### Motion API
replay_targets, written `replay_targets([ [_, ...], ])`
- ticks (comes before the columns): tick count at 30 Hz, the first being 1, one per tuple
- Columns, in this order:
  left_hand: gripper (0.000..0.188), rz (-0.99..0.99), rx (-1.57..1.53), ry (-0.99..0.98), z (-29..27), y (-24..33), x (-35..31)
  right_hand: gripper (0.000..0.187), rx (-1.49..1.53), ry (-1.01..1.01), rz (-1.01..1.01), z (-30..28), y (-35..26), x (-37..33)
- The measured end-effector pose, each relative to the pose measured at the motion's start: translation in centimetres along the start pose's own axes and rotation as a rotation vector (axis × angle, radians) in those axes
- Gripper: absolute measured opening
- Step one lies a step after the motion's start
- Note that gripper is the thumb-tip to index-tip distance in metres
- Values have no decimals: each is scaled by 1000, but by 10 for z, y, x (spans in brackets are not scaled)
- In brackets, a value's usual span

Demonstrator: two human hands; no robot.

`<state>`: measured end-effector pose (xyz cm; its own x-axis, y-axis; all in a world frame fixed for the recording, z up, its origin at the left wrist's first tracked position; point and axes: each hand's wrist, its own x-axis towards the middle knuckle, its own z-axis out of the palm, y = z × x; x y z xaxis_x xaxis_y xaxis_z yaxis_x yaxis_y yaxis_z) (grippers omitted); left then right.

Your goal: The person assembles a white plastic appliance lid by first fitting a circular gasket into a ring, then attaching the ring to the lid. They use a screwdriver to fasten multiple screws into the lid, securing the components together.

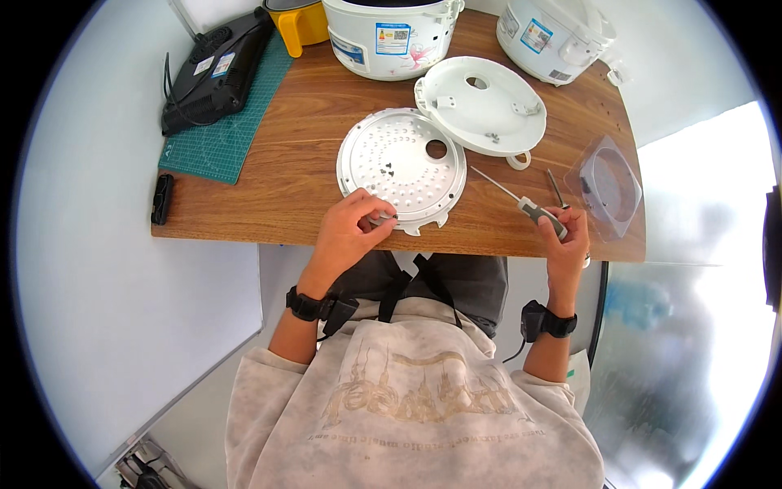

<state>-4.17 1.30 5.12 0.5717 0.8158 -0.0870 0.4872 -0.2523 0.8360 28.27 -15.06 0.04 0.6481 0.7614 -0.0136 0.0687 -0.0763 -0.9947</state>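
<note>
A round silvery inner lid plate (383,155) with raised bumps and one round hole lies near the table's front edge. Small dark screws (389,169) rest on it. Over its near left rim is my left hand (352,228), thumb and fingers pinched together; what they hold, if anything, is too small to make out. My right hand (566,244) grips a screwdriver (528,207) by its grey-and-white handle, the shaft pointing left toward the plate. Behind the plate, partly overlapping it, sits a white rice cooker lid shell (485,106) with a few small screws inside.
A second screwdriver (555,186) lies beside my right hand, near a clear plastic tray (627,175). Two white rice cookers (391,65) (550,41) stand at the back. On the left are a green cutting mat (244,155), a black device (224,85), a yellow container (292,33) and a small black object (162,199).
</note>
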Motion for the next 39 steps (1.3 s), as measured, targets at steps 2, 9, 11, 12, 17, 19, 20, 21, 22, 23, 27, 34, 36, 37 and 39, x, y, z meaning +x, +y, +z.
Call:
replay_targets([
  [2,13,-3,-3,-11,0,0,0,24,-1,-15,6,1,5,0],
  [9,12,-17,-21,-6,1,1,0,25,-273,3,-56,12,0,-6],
  [11,12,-20,-25,-5,1,0,0,26,-350,12,-69,14,-3,-6],
  [12,12,-24,-29,-6,1,1,0,27,-366,17,-67,14,-3,-6],
  [17,12,-28,-33,-6,2,2,0,27,-365,29,-100,13,4,-5],
  [19,12,-29,-35,-5,2,1,1,27,-316,36,-120,10,11,-4],
  [20,13,-25,-28,-3,2,0,0,28,-299,42,-117,8,10,-4],
  [21,15,-21,-21,0,3,-2,0,28,-283,49,-114,6,8,-4],
  [22,16,-18,-15,2,3,-3,0,29,-266,55,-111,5,6,-4],
  [23,17,-21,-12,6,3,-3,0,31,-222,85,-119,5,0,-3],
  [27,21,-31,-7,16,3,-4,-1,39,-104,171,-210,0,-21,1],
  [34,25,-4,16,25,2,2,0,46,14,139,-302,5,-80,4],
  [36,24,-19,1,6,0,6,2,46,-20,90,-377,9,-93,6],
  [37,23,-26,-6,-3,-1,6,3,45,-37,65,-415,11,-99,6],
  [39,21,27,71,19,-1,6,5,46,-17,23,-406,17,-106,4],
])
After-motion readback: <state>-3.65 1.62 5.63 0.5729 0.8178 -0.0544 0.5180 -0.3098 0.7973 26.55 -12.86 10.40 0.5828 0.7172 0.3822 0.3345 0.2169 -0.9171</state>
